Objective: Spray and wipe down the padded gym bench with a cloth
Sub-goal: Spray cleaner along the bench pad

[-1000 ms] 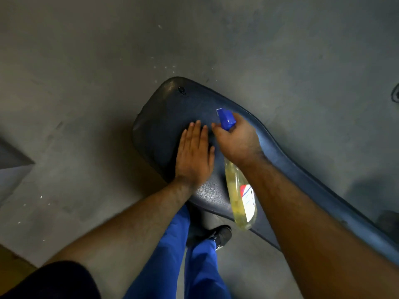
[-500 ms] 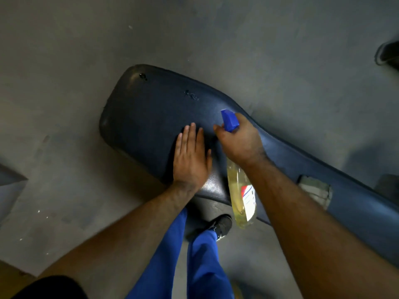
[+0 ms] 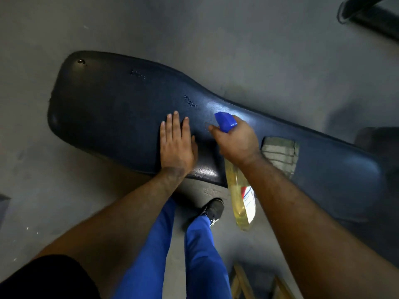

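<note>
A dark blue padded bench (image 3: 112, 104) runs from upper left to lower right across the grey floor. My left hand (image 3: 176, 145) lies flat on its near edge, palm down, fingers together, nothing in it. My right hand (image 3: 236, 140) grips a spray bottle (image 3: 240, 197) of yellow liquid by the neck, its blue nozzle (image 3: 224, 121) aimed left over the pad. A grey folded cloth (image 3: 280, 155) lies on the bench just right of that hand.
My blue trouser legs and a black shoe (image 3: 212, 209) stand close under the bench's near edge. A dark curved object (image 3: 367, 16) sits at the top right. A wooden frame (image 3: 257, 283) shows at the bottom. Grey concrete floor (image 3: 237, 39) surrounds everything.
The view has pulled back and shifted, so more of the bench and the cloth show. Both hands keep their pose, now further along the pad from its wide end.
</note>
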